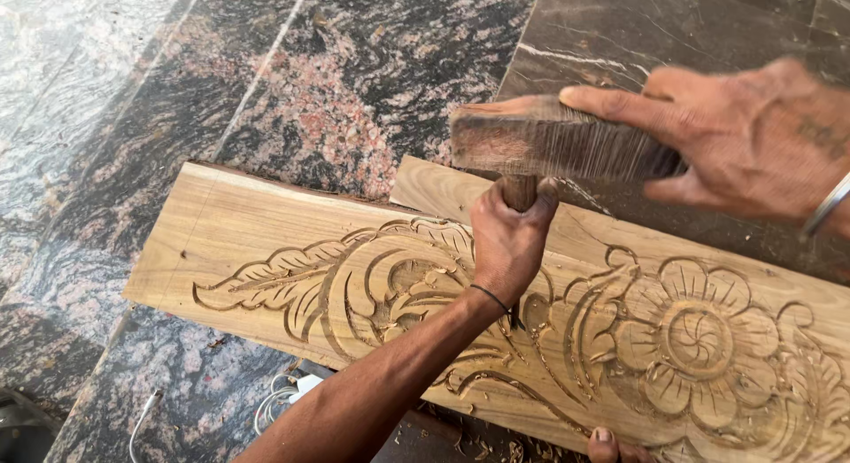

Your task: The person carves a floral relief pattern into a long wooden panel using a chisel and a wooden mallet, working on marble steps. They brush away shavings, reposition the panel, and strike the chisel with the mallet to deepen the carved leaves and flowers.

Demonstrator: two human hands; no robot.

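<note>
— What is the surface like, taken from the carved plank (266, 250) outward?

— Left of the plank and behind it lies a polished stone floor (336, 82), speckled pink, black and grey, with pale seams running away from the viewer. Behind the plank's right half the stone turns to a dark brown slab (637, 29) with thin white veins. At the plank's near edge, towards its left end, a white cable (283, 397) lies coiled on the stone, and wood shavings (478, 445) are scattered further right.

— And how does the plank lie?

— Flat on the floor, its long axis running from left to right and sloping slightly towards the viewer at the right. Leaf scrolls fill its left and middle; a round flower (695, 339) sits towards the right.

— The hands?

— Over the plank's middle, the left hand (509, 242) is clenched round a chisel handle (521, 191), which stands upright with its tip down in the carving. Just above the handle's top, the right hand (744, 135) grips a wooden mallet block (553, 144), blurred, its length lying roughly along the plank.
</note>
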